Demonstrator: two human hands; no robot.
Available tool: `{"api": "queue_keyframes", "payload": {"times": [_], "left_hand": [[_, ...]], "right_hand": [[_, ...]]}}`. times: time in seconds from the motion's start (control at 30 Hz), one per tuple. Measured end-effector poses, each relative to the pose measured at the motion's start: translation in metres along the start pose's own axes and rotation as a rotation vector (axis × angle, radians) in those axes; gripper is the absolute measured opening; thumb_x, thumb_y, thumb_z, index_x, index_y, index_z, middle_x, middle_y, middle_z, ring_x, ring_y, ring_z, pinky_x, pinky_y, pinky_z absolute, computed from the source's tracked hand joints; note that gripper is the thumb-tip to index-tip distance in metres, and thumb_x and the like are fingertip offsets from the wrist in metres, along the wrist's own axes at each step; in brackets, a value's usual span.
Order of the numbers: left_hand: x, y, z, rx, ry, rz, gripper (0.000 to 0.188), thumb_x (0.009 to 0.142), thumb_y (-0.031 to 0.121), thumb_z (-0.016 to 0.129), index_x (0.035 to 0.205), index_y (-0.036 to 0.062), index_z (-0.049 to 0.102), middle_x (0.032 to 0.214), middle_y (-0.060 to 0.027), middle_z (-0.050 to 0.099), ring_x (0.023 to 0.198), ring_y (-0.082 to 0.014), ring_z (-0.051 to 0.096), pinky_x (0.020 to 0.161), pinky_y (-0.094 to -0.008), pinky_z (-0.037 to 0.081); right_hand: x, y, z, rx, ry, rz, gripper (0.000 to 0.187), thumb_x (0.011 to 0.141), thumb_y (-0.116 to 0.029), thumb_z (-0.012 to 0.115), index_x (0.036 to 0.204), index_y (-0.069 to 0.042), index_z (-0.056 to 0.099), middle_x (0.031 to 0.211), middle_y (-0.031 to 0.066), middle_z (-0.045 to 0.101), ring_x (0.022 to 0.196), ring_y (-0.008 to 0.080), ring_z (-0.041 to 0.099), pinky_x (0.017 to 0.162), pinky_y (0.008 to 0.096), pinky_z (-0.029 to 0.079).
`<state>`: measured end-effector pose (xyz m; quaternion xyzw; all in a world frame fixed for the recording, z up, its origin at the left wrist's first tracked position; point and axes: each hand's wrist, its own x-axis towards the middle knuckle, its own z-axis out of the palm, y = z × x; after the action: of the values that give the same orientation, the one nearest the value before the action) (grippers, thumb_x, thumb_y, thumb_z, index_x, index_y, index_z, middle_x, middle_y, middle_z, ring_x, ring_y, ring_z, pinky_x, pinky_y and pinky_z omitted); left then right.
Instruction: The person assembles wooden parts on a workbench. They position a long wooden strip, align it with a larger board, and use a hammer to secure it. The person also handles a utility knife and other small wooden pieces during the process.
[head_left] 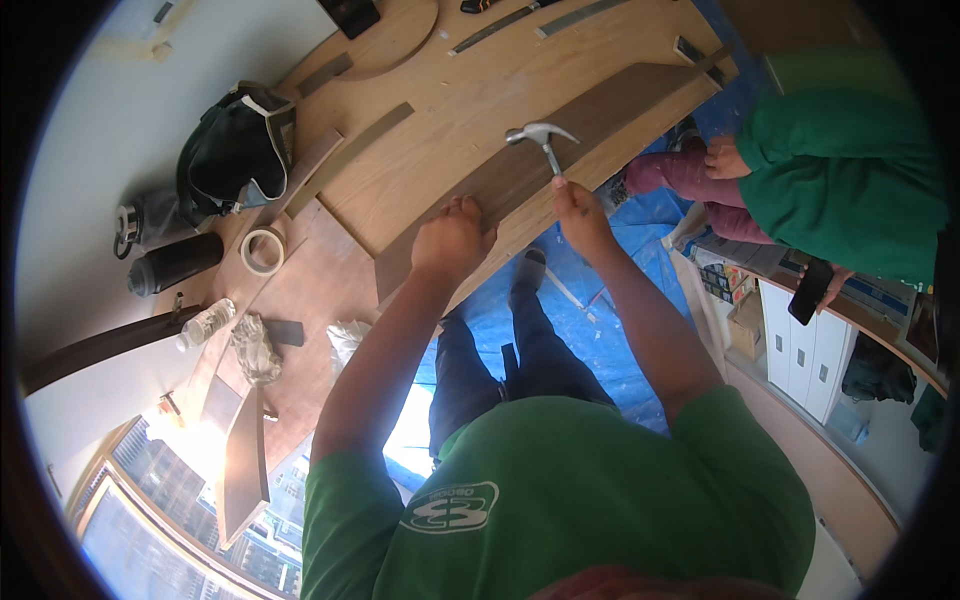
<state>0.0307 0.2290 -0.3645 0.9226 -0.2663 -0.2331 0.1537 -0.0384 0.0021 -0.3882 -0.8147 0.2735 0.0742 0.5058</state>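
A long dark wooden board [600, 115] lies along the near side of the light plywood worktop [415, 185]. My left hand [452, 240] rests on this board near its left end, fingers bent against the surface; whether it grips anything small cannot be made out. My right hand [583, 212] is closed round the handle of a claw hammer [544, 134]. The hammer's metal head is over the board, to the right of my left hand, its claw pointing right. No nail shows at this distance.
At the right, a person in a green top [845, 190] holds a phone [811, 291]. A black bag [238, 150], a dark bottle [176, 264] and a tape roll [263, 250] sit at the left. Wood strips [355, 150] lie on the worktop; blue sheeting [620, 345] covers the floor.
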Motion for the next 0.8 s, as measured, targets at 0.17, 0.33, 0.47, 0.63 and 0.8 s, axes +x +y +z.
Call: {"api": "queue_keyframes", "payload": {"times": [0.17,0.33,0.47,0.63,0.8], "left_hand": [[-0.001,0.0,-0.002,-0.04,0.006,0.017,0.044,0.093,0.042,0.066,0.111,0.0028,0.058,0.106,-0.0202,0.071,0.096,-0.0386,0.071,0.085,-0.0467,0.058],[-0.001,0.004,-0.01,-0.027,-0.092,-0.01,0.046,0.093,0.043,0.064,0.11,0.0001,0.059,0.114,-0.0198,0.066,0.104,-0.035,0.07,0.087,-0.0447,0.058],[-0.002,-0.001,-0.006,-0.07,-0.061,-0.03,0.047,0.092,0.046,0.067,0.105,0.0021,0.06,0.106,-0.02,0.069,0.097,-0.038,0.071,0.085,-0.0471,0.058],[-0.023,-0.015,-0.036,-0.263,-0.149,-0.019,0.053,0.08,0.035,0.074,0.119,0.0013,0.061,0.113,-0.0241,0.069,0.104,-0.0398,0.069,0.093,-0.0442,0.055],[-0.074,-0.101,-0.007,-0.563,-0.027,0.156,0.077,0.069,0.017,0.064,0.145,0.0086,0.052,0.118,-0.0239,0.069,0.108,-0.0389,0.067,0.1,-0.0418,0.052]], "right_hand": [[0.053,0.022,-0.057,0.05,0.126,0.136,0.061,0.104,-0.057,0.049,0.076,-0.003,0.054,0.061,0.005,0.049,0.062,0.0174,0.054,0.061,0.0359,0.045],[0.04,0.007,-0.056,0.201,0.084,0.293,0.059,0.105,-0.055,0.048,0.076,-0.004,0.054,0.063,0.0011,0.049,0.061,0.0155,0.052,0.059,0.0321,0.043],[-0.027,0.027,0.036,0.21,-0.088,0.037,0.054,0.108,-0.049,0.047,0.077,-0.005,0.053,0.066,-0.0011,0.047,0.064,0.0115,0.046,0.06,0.0318,0.042],[-0.03,-0.001,0.031,0.114,-0.09,0.04,0.054,0.107,-0.05,0.048,0.078,-0.005,0.054,0.065,-0.0015,0.047,0.064,0.0119,0.047,0.06,0.0323,0.042],[-0.015,-0.001,0.006,0.151,0.01,0.155,0.059,0.104,-0.058,0.049,0.075,-0.007,0.051,0.061,-0.0008,0.044,0.051,0.0104,0.045,0.047,0.0291,0.037]]}}
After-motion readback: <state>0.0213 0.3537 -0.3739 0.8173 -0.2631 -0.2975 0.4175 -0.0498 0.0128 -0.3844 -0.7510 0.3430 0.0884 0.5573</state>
